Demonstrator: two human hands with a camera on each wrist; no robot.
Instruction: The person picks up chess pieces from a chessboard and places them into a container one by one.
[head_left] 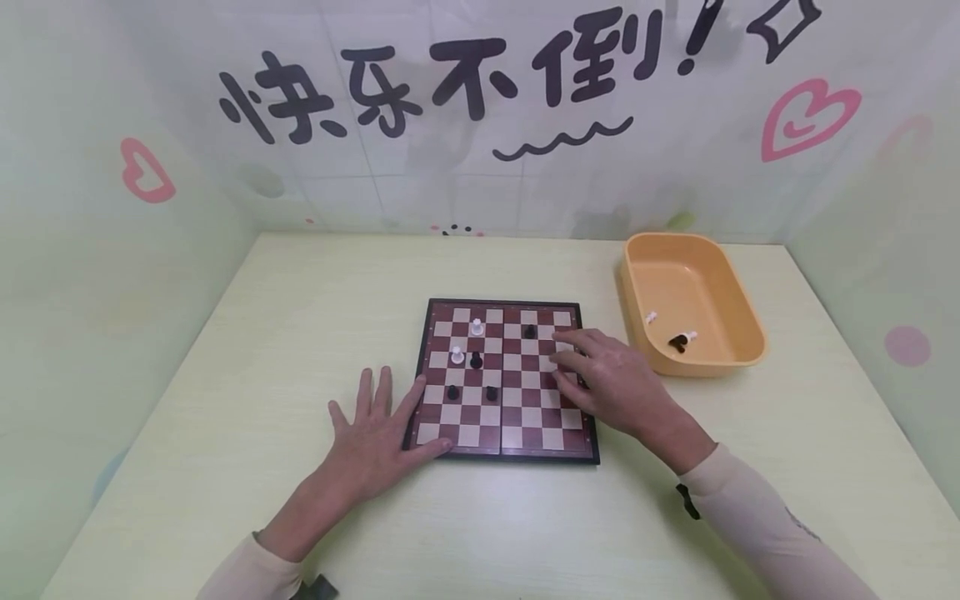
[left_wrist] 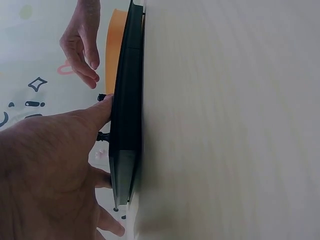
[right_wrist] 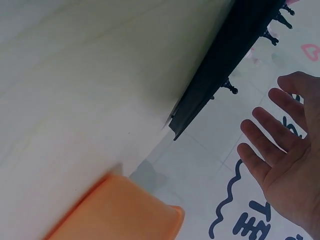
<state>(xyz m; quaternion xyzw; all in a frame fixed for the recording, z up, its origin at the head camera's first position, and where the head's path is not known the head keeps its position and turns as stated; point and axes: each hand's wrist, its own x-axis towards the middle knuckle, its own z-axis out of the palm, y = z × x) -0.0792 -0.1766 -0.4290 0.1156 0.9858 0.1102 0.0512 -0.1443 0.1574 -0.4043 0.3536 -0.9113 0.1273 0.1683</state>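
Note:
A brown and white chessboard [head_left: 512,421] with a black rim lies on the table. Two white chess pieces stand on its left half, one white piece [head_left: 477,327] behind the other. Several black ones are spread about, including a black piece [head_left: 530,331] on the far right half. My left hand [head_left: 371,450] is spread at the board's left side, its thumb resting on the near left corner and its index finger at the left edge. Over the right edge hovers my right hand [head_left: 611,379], fingers loosely bent, and the right wrist view shows its fingers [right_wrist: 265,137] holding nothing.
An orange tub [head_left: 693,243] stands behind and to the right of the board. Inside lie a few chess pieces, among them a black one [head_left: 679,342] and a white one [head_left: 651,317]. Printed curtains [head_left: 420,192] enclose the table [head_left: 322,292] at the back and sides.

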